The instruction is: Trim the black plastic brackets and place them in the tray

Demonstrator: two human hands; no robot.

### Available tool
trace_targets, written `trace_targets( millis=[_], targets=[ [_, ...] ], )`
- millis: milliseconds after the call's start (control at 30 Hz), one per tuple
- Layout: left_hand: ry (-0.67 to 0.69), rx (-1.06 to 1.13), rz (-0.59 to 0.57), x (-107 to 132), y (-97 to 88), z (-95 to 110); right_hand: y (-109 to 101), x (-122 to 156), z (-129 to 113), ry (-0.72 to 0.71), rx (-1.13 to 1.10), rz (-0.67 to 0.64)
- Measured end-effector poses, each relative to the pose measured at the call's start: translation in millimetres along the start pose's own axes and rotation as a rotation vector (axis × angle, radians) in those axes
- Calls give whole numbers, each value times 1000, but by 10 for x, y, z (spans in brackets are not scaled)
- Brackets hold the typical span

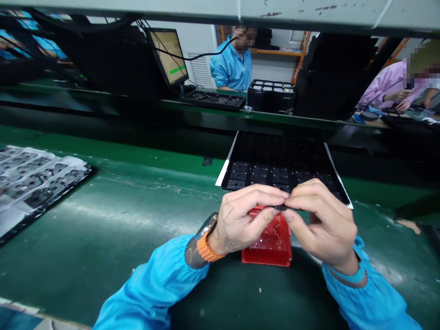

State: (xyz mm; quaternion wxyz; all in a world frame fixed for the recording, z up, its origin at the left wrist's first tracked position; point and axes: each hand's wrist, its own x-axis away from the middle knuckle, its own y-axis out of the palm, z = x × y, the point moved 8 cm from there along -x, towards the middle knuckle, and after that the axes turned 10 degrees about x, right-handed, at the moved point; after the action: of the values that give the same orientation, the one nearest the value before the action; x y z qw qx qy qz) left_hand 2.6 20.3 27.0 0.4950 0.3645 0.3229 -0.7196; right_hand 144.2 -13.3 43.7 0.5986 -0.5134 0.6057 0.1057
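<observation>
Between the fingertips of both hands is a small black part (279, 207), mostly covered by the fingers, so its kind does not show. My left hand (245, 215) pinches it from the left, and my right hand (319, 220) pinches it from the right, the fingertips nearly meeting. Below them a red bin (266, 261) stands on the green bench, with tiny pale bits inside. Just beyond my hands lies a black tray (225, 188) whose near rows hold flat black parts (259, 173).
At the left is another tray (48, 201) of dark parts with white liner. A small black piece (207, 161) lies near the black tray. Behind the bench edge stand a monitor (171, 55) and a black box (271, 97). Co-workers (230, 68) sit beyond; a beam (206, 11) crosses overhead.
</observation>
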Motion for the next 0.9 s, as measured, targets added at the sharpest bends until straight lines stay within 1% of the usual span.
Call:
trace_targets(
  millis=[233,467,767,900],
  targets=[
    [-8,32,-29,-7,6,-11,-5,-6,-14,13,2,8],
    [-7,54,-34,3,7,-9,-13,3,-33,-10,8,15],
    [70,-16,-65,-4,31,77,-14,4,-64,-36,44,43],
    [107,-58,-77,1,40,116,-3,0,-57,-34,10,33]
  ],
)
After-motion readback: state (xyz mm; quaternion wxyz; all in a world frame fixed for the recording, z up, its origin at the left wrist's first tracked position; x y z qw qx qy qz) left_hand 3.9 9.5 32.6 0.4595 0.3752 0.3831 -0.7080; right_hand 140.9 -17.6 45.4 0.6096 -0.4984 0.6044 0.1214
